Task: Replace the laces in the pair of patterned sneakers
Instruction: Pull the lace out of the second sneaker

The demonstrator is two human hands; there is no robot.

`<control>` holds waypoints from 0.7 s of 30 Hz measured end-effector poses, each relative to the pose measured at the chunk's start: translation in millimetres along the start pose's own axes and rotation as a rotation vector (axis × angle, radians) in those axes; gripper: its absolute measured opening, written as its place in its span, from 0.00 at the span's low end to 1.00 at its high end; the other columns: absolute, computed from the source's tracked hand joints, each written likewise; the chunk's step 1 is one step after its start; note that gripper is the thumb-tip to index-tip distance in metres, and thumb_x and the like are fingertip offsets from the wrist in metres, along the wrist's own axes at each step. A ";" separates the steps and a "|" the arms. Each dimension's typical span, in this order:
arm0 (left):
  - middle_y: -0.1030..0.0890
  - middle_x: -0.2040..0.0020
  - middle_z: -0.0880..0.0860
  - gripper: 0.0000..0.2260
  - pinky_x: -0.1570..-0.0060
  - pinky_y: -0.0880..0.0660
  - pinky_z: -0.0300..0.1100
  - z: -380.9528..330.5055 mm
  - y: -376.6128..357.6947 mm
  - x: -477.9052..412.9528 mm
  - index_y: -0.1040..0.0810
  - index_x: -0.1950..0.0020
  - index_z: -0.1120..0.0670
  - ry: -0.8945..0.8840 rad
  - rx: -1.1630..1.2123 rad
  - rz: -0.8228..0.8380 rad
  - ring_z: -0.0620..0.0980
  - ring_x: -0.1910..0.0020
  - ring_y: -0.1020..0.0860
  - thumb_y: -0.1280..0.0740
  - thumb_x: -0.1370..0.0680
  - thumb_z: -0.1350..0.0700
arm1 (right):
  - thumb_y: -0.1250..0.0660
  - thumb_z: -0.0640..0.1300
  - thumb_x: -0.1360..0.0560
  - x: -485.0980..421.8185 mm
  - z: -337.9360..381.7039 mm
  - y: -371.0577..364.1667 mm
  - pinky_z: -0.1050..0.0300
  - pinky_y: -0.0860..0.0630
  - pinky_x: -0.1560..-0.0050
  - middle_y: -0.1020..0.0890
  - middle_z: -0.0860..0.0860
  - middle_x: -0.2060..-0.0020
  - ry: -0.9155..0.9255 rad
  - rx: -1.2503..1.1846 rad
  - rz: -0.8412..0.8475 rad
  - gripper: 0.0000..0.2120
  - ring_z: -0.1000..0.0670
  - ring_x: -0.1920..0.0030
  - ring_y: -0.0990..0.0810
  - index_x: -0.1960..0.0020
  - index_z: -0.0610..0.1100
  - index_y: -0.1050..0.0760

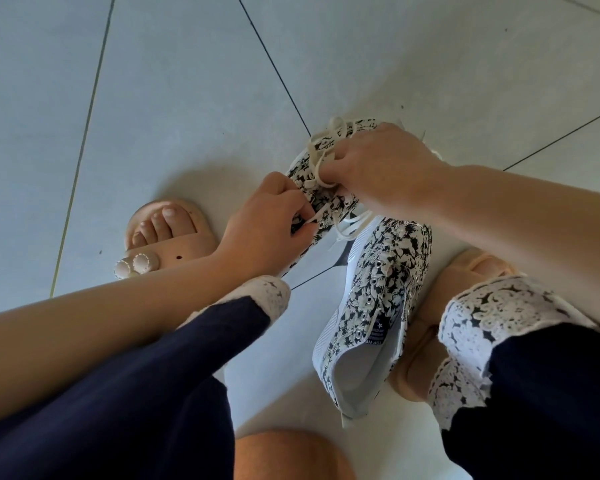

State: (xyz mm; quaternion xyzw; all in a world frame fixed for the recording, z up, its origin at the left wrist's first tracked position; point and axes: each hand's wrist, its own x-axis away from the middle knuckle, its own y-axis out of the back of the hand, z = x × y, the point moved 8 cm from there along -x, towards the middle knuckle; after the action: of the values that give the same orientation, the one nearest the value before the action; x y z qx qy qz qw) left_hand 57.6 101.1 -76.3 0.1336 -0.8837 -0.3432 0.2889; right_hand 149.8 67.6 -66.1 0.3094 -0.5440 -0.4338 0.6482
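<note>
Head: lace (315,217) in left hand (267,221)

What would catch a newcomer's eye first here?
Both hands work at centre: the left hand pinches the lace by an eyelet of the far sneaker, and the right hand grips a bunch of it. Just below, the near sneaker lies on the floor, eyelets empty.

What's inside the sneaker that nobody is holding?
Only pale lining and a labelled tongue show inside the unlaced sneaker. Its toe end is hidden beneath the tongue.
</note>
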 end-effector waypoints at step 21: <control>0.34 0.51 0.45 0.06 0.55 0.30 0.41 -0.6 -2.2 -0.2 0.22 0.53 0.54 -0.002 -0.023 0.019 0.47 0.56 0.28 0.33 0.26 0.53 | 0.36 0.47 0.24 10.9 -2.1 -4.7 0.67 0.41 0.60 0.32 0.58 0.64 -0.094 -0.411 0.033 0.04 0.57 0.61 0.32 0.49 0.51 0.26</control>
State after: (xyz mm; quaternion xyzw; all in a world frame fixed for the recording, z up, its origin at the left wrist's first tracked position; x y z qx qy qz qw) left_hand 58.2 99.2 -77.5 0.1215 -0.8811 -0.3509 0.2929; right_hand 151.1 55.6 -65.9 0.1412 -0.4788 -0.5387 0.6787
